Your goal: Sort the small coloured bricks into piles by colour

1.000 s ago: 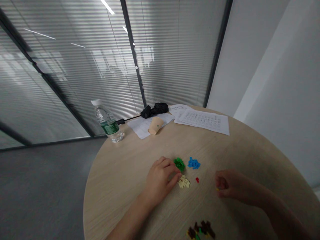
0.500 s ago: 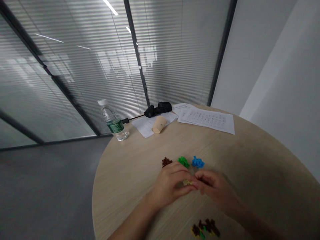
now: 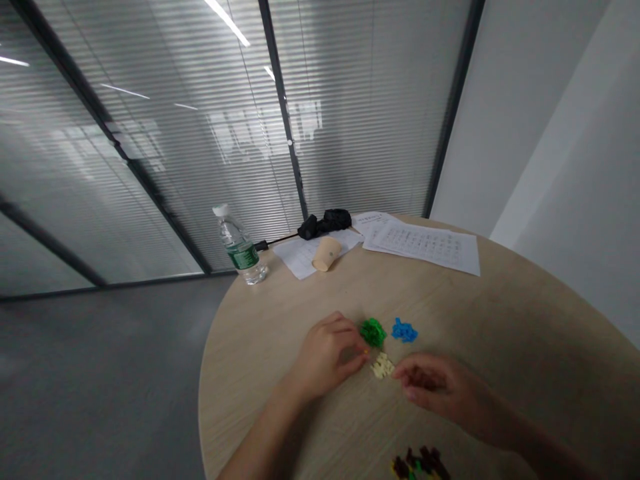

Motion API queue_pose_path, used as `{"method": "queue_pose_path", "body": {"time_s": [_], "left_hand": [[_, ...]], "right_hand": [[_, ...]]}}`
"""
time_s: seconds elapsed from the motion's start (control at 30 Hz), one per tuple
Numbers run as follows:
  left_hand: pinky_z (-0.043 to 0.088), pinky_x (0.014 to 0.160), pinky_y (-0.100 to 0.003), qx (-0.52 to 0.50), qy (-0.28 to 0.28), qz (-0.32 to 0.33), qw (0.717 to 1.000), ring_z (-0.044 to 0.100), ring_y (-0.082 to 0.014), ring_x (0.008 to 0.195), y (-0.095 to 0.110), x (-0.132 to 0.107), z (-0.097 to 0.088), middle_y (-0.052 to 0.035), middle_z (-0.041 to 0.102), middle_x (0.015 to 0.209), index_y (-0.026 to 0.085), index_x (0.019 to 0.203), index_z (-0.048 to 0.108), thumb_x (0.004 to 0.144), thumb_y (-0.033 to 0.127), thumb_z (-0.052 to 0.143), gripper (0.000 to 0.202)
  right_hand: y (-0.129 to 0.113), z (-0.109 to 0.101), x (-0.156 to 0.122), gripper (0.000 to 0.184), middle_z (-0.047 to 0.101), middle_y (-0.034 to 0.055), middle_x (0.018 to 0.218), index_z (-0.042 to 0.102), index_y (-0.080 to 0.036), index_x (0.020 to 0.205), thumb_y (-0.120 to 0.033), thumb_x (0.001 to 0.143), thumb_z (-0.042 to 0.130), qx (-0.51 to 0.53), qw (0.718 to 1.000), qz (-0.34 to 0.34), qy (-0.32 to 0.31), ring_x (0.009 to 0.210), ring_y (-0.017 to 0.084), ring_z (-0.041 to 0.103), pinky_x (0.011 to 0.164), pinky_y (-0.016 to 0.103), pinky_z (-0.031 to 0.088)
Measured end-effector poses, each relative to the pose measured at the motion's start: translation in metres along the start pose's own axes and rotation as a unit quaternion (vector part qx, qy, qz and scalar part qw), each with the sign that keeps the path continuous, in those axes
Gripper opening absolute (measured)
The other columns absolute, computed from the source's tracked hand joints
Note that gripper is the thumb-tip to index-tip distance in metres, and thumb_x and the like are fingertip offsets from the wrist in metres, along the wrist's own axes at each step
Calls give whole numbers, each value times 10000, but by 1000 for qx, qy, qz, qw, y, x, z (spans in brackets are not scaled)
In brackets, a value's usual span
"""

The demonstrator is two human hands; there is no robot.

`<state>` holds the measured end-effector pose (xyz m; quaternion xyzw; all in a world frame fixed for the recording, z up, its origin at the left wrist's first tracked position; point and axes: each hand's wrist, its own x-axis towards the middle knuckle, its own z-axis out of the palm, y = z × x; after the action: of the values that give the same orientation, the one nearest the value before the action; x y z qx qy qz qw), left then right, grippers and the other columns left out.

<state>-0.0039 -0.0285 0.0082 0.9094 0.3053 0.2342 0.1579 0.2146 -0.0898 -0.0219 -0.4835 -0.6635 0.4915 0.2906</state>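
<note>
My left hand is over the table, left of a small pile of cream plastic pieces. Its thumb and forefinger come together round a tiny yellow piece, which barely shows. Just past those fingertips lies a heap of bright green pieces. On the other side, my right hand has loosely curled fingers, thumb and forefinger apart, with the forefinger tip at the cream pile's right edge. I see nothing held in it. Blue pieces lie beyond it.
Dark brown, green and yellow pieces lie at the near edge of view. Farther back on the round table are a water bottle, a tipped paper cup, a black bundle and printed sheets.
My hands were together over the cream pile and have moved apart, uncovering it. The dark brown pile behind my left hand is now hidden. The view has shifted slightly.
</note>
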Motion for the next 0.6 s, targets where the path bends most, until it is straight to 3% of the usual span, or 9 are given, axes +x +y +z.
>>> {"method": "queue_pose_path", "body": {"time_s": [0.07,0.17,0.4,0.6], "left_hand": [[415,715,-282,75,-51,-24,996,524,-177,811,-6,-1,-5,-25,629,788,183,778,653,809,215,595,73],[404,710,-273,124,-95,-32,987,509,-178,821,-12,-1,-6,-22,612,802,198,797,662,816,230,579,90],[369,666,-255,152,-124,-24,980,492,-166,790,-18,-2,-6,-22,585,780,232,816,687,855,270,552,146],[375,668,-257,151,-143,-25,978,498,-164,780,-22,-3,-5,-20,595,780,245,819,705,836,257,577,130]], "right_hand": [[-3,-5,-7,132,576,13,676,654,-153,801,-209,700,592,-155,987,-14,-44,627,136,505,589,250,376],[-8,-4,-13,88,578,-9,675,628,-161,719,-132,638,613,-247,963,-17,-104,613,117,492,571,221,346],[-12,-6,-14,48,559,-33,607,622,-171,677,-208,693,647,-231,962,-7,-144,575,101,486,546,193,347],[-11,-13,-15,4,561,-35,617,641,-171,695,-168,695,644,-233,960,-27,-151,574,95,493,570,197,361]]}}
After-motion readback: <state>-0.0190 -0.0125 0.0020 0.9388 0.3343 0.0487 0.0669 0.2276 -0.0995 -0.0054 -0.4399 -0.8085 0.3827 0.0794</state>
